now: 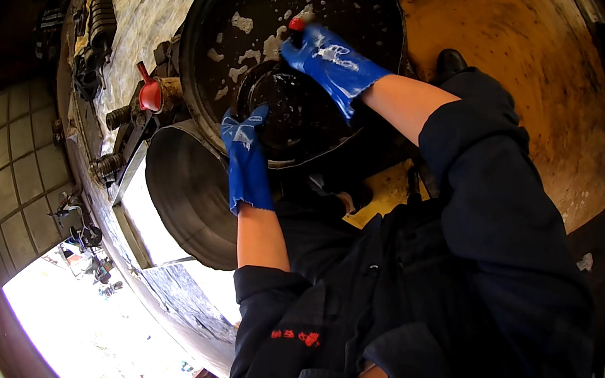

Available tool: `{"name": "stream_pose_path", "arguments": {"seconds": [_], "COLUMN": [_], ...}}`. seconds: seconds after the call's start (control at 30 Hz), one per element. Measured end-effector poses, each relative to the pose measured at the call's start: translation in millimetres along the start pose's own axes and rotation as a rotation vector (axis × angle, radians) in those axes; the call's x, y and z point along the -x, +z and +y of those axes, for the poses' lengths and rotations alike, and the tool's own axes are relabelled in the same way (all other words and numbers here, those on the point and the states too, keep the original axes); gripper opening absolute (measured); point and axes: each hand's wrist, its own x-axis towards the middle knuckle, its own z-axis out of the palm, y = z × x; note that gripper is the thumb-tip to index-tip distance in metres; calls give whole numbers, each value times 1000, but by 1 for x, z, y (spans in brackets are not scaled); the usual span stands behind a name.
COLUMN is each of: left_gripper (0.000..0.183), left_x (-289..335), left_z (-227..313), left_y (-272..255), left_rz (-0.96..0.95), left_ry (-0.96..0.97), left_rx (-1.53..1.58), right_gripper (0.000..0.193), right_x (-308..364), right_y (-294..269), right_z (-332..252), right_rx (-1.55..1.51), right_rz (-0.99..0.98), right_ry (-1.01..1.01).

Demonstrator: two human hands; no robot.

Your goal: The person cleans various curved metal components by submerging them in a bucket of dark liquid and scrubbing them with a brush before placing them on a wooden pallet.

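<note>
Both my hands wear blue rubber gloves wet with suds. In front of me is a wide black tub (pixel 196 56) of dark liquid with patches of foam. My left hand (pixel 245 145) is at the tub's near left, its fingers and thumb closed on the edge of a dark round part (pixel 294 113) lying in the liquid. Above the tub's middle, my right hand (pixel 329 60) is closed around a small tool with a red end (pixel 296 24). The rest of that tool is hidden by the glove.
A red scoop (pixel 150 94) rests left of the tub. Close below it stands a large grey metal drum (pixel 189 191). Coiled metal parts (pixel 100 10) lie farther left. The floor (pixel 523 73) at right is stained orange-brown, and a dark shoe (pixel 451 61) shows there.
</note>
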Motion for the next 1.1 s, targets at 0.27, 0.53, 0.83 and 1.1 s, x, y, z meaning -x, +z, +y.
{"name": "stream_pose_path", "arguments": {"seconds": [0.27, 0.53, 0.83, 1.1], "left_gripper": [60, 64, 58, 53], "left_x": [-4, -4, 17, 8], "left_z": [-5, -5, 16, 5], "left_y": [-17, -15, 8, 0], "left_rz": [-32, -28, -18, -18], "left_ry": [-26, -45, -5, 26], "left_rx": [-1, 9, -51, -120], "right_gripper": [29, 37, 34, 30], "right_x": [23, 12, 5, 19], "right_y": [-6, -16, -17, -8], "right_z": [-80, -77, -77, -75], "right_rx": [363, 445, 559, 479], "right_rz": [-170, -166, -190, -117], "right_ry": [-45, -42, -77, -236]}}
